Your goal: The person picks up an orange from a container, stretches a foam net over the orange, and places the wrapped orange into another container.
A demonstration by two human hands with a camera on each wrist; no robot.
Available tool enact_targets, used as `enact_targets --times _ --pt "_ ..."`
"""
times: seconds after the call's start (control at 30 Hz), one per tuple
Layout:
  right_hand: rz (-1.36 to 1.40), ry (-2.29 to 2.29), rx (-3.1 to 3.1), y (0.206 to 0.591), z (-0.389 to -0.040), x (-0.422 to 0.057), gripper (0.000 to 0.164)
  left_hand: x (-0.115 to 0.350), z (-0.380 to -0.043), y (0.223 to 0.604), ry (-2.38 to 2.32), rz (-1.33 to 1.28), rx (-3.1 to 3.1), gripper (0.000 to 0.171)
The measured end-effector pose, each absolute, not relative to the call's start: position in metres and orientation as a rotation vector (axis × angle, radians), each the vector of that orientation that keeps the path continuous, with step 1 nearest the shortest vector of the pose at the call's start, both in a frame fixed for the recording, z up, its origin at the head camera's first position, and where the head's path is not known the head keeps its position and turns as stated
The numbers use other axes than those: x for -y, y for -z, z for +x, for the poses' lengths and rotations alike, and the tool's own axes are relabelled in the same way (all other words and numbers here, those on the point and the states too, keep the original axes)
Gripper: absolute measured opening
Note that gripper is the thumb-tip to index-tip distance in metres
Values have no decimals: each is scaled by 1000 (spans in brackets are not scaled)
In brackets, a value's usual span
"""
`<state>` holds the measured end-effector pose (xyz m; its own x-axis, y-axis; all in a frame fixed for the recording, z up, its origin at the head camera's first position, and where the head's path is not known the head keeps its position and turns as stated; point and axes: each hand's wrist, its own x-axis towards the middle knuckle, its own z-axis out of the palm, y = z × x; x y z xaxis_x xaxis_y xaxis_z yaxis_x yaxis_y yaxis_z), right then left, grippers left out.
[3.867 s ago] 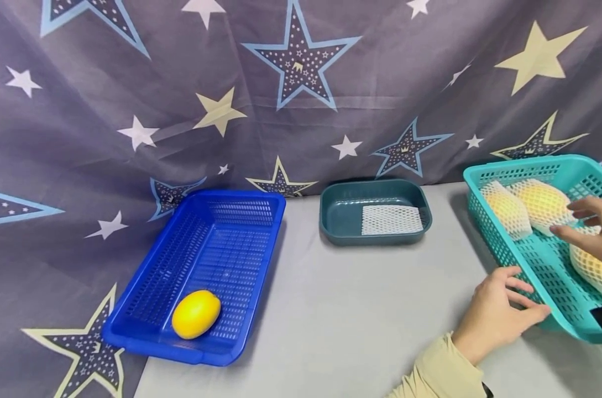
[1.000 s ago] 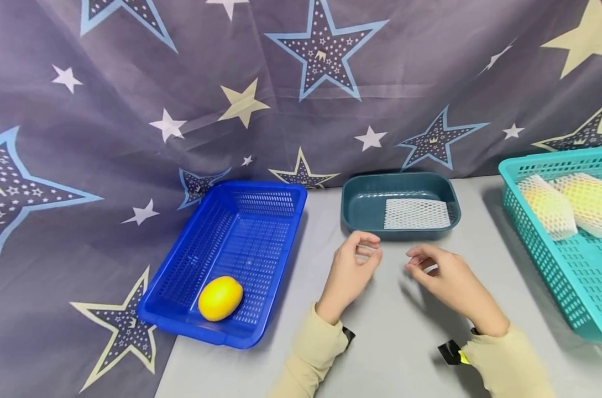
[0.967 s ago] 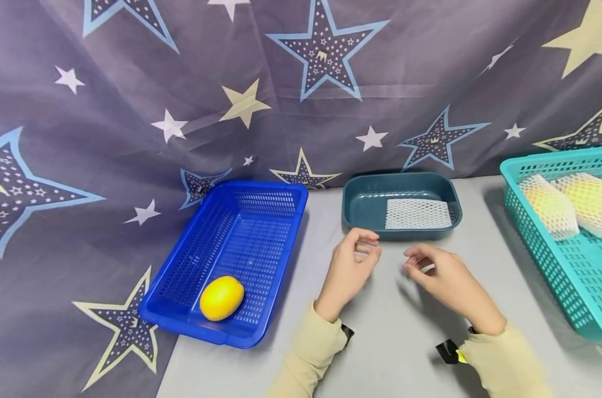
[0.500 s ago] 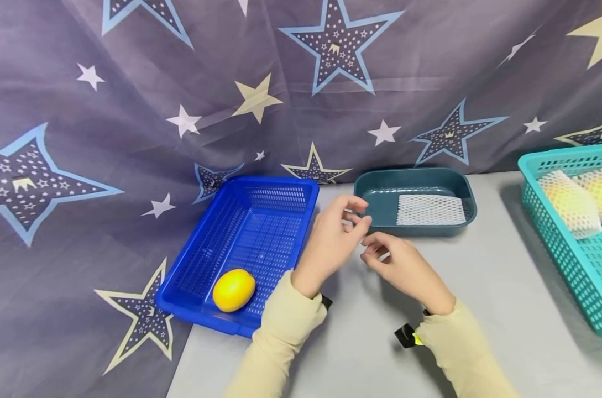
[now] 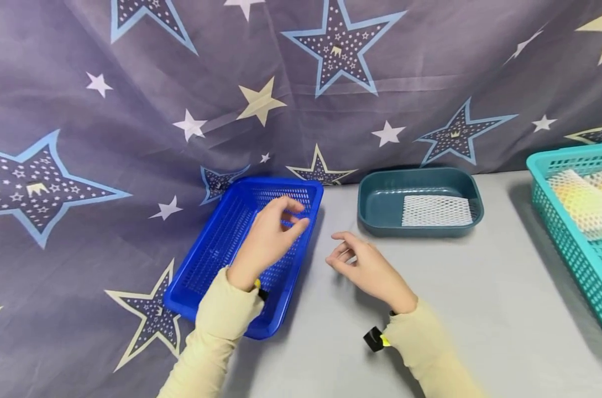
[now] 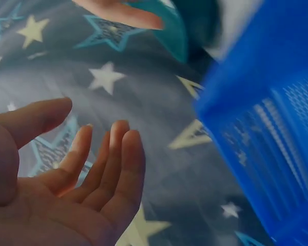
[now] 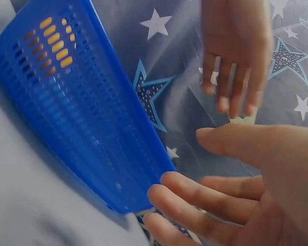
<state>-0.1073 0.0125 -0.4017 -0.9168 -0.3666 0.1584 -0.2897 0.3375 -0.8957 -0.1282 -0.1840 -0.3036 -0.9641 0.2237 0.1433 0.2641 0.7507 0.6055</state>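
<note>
My left hand [image 5: 268, 237] hovers over the blue plastic basket [image 5: 308, 249], thumb and fingers apart and nothing between them. In the left wrist view its fingers [image 6: 131, 159] are loosely bent. To the right of that basket, above the grey table, is my right hand [image 5: 372, 273], also holding nothing, its fingers relaxed. A yellow oval fruit [image 7: 53, 38] inside the blue basket shows through the slots in the right wrist view; from the head it is hidden behind my left wrist and sleeve.
At the back stands a dark green tray [image 5: 382, 207] with a white foam net sleeve [image 5: 436, 210] in it. A teal basket [image 5: 569, 237] at the right edge holds yellow fruit [image 5: 579, 202] in foam nets. A star-patterned cloth [image 5: 301, 121] hangs behind.
Both hands have left the teal basket and moved left past the green tray. My left hand is now over the blue basket. The head view has turned left.
</note>
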Motion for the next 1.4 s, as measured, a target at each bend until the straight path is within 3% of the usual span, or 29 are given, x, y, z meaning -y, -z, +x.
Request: enact_targets --times 0.4,0.67,0.93,1.27,1.4 --pt "-434 1818 -2214 417 -102 17 66 271 -118 330 871 -373 3023 27" --pt "-436 1902 -2049 428 -102 37 71 310 -104 348 807 -325 3221 45" --pt "-430 2014 -1979 430 -98 48 72 318 -104 351 747 -381 3438 69" --pt "-465 2080 -1916 437 -100 53 69 313 -118 349 337 -641 3620 75" --pt "-468 2090 -1900 437 -100 53 68 313 -126 348 271 -592 3697 85"
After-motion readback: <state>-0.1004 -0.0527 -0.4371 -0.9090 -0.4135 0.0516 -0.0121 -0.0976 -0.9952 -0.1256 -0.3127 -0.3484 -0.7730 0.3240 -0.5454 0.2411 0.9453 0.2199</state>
